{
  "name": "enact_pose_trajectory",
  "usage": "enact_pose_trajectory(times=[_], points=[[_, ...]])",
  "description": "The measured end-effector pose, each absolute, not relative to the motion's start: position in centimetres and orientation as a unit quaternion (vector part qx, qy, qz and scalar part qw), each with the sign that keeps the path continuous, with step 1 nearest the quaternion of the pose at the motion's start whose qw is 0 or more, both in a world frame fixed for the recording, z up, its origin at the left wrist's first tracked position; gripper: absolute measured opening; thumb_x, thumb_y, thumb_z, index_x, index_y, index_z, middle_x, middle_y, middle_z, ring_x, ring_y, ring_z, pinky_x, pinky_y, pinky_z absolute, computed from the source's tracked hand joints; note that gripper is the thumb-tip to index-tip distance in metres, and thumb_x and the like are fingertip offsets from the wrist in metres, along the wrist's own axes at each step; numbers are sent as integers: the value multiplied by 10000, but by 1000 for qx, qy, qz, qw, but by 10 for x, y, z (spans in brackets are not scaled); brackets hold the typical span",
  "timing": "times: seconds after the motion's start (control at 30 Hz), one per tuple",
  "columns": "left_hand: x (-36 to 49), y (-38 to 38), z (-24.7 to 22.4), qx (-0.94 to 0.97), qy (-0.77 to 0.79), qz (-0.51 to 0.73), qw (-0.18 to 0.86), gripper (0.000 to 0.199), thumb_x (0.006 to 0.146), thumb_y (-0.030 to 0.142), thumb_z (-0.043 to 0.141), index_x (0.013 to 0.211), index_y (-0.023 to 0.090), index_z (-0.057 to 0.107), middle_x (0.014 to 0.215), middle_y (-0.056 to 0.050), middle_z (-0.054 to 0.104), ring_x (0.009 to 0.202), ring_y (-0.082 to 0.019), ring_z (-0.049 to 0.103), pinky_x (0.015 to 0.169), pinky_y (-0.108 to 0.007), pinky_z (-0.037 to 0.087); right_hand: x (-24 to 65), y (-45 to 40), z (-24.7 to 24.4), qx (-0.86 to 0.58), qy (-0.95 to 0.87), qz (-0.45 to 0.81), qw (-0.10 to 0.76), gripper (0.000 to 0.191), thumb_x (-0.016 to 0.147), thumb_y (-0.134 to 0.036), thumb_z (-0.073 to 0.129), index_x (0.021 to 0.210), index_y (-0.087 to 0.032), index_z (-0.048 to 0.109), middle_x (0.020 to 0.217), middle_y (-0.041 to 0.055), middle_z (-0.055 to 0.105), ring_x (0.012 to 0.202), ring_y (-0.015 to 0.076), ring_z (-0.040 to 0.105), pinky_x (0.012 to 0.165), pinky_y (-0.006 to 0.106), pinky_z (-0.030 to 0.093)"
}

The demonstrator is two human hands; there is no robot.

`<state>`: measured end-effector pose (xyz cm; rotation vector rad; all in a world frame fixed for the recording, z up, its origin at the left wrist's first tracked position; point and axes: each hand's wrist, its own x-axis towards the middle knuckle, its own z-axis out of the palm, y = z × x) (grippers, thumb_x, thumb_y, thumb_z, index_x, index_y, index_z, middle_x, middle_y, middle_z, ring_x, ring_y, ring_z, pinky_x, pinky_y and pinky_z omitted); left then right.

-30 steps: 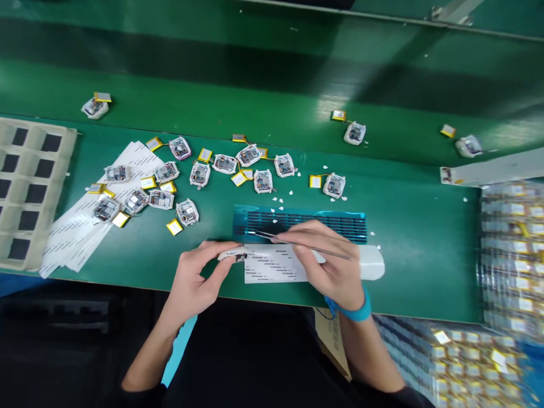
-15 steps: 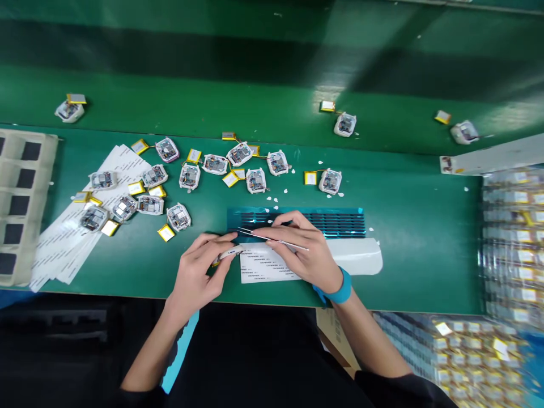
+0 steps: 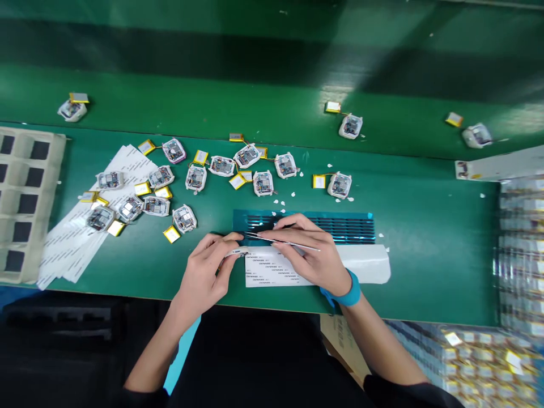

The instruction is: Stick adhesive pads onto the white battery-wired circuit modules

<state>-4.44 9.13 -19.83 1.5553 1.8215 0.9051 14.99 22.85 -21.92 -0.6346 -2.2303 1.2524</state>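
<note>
My left hand [image 3: 211,265] is closed on a white watch housing [image 3: 236,252], mostly hidden by the fingers, at the left end of a printed white backing sheet [image 3: 267,273]. In my right hand [image 3: 312,252] is a pair of metal tweezers [image 3: 291,243], held like a pen. Their tips point left, close to my left fingertips, over the left end of a blue strip sheet [image 3: 348,228] with dark slits. Whether the tips pinch anything is too small to see. A blue band circles my right wrist.
Several opened watch housings [image 3: 221,166] with wired yellow-edged batteries [image 3: 171,234] lie across the green bench. More printed sheets [image 3: 80,241] and a compartment tray [image 3: 45,187] are at the left. Clear trays of batteries [image 3: 480,362] stand at the right. Small white tabs [image 3: 293,194] are scattered mid-bench.
The whole view has shifted slightly, so the bench things appear a little further right. Both hands keep nearly the same pose, still holding the housing and the tweezers.
</note>
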Motion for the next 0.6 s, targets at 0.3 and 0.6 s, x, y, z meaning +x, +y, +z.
enact_pose_trajectory(times=[0.3, 0.6], points=[[-47, 93, -208, 584, 684, 332, 283, 200, 1017, 141, 510, 1068, 206, 691, 1135, -83, 784, 893, -218, 649, 798, -369, 572, 137, 221, -206, -244, -824, 388, 333, 473, 972, -73, 621, 1355, -343, 682, 1067, 54, 776, 866, 201, 706, 597, 324, 600], [-54, 130, -143, 406, 652, 557, 317, 192, 965, 162, 621, 1068, 264, 748, 923, -10, 794, 731, -166, 679, 763, -348, 577, 141, 268, -182, -252, -799, 280, 469, 409, 971, -149, 662, 1289, -399, 721, 1121, 31, 804, 898, 251, 728, 671, 421, 607]])
